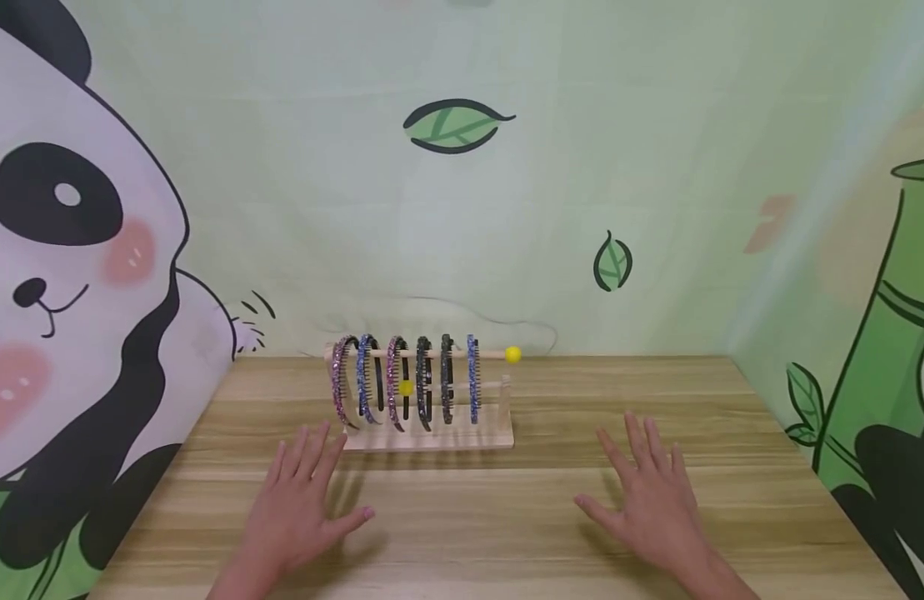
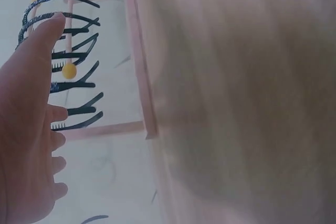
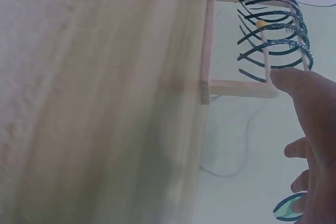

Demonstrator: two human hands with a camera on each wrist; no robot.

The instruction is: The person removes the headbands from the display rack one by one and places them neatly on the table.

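Note:
Several glittery toothed headbands in pink, blue and black hang in a row on the upper rod of a wooden display rack. A yellow ball caps the upper rod's right end, and another yellow ball sits on the lower rod. My left hand, fingers spread and palm down, is in front of the rack's left end and holds nothing. To the right of the rack, my right hand is likewise spread and bare. In both wrist views the thumb overlaps the headbands.
The rack stands toward the back of a wood-grain table. Behind it hangs a pale green cloth backdrop printed with a panda, leaves and bamboo. A thin dark line curves across the backdrop just behind the rack.

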